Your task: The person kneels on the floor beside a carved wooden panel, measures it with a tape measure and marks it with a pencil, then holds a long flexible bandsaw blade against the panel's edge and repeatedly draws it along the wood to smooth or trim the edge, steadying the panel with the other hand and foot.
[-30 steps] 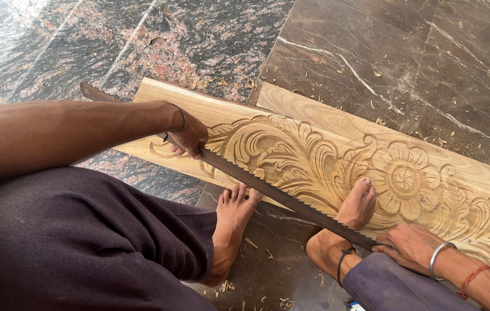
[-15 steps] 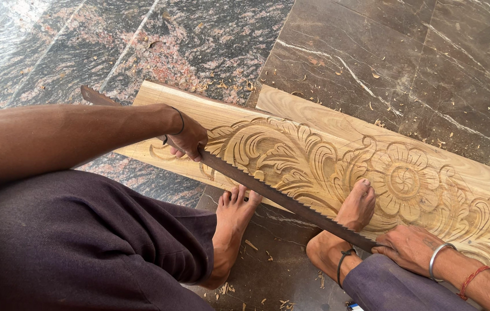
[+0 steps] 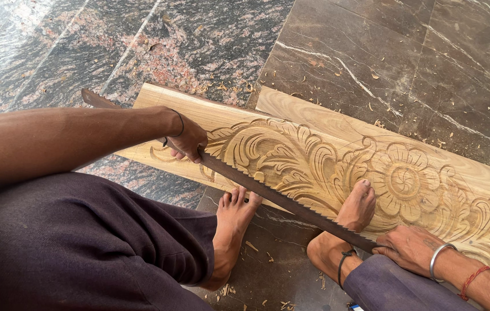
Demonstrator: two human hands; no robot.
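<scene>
Grasping the rusty saw blade (image 3: 279, 198), both hands' grips, left hand (image 3: 186, 140) and right hand (image 3: 409, 249), cross the carved plank (image 3: 325, 155).

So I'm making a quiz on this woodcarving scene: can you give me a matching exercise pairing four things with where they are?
Things:
1. left hand
2. right hand
3. long rusty toothed saw blade
4. carved pale wooden panel with flower

Places:
A. flat on the stone floor
B. lying slantwise across the panel's near edge
C. gripping the blade's far end
D. at the blade's near end, wrist with a metal bangle

Pairs: 1-C, 2-D, 3-B, 4-A
</scene>
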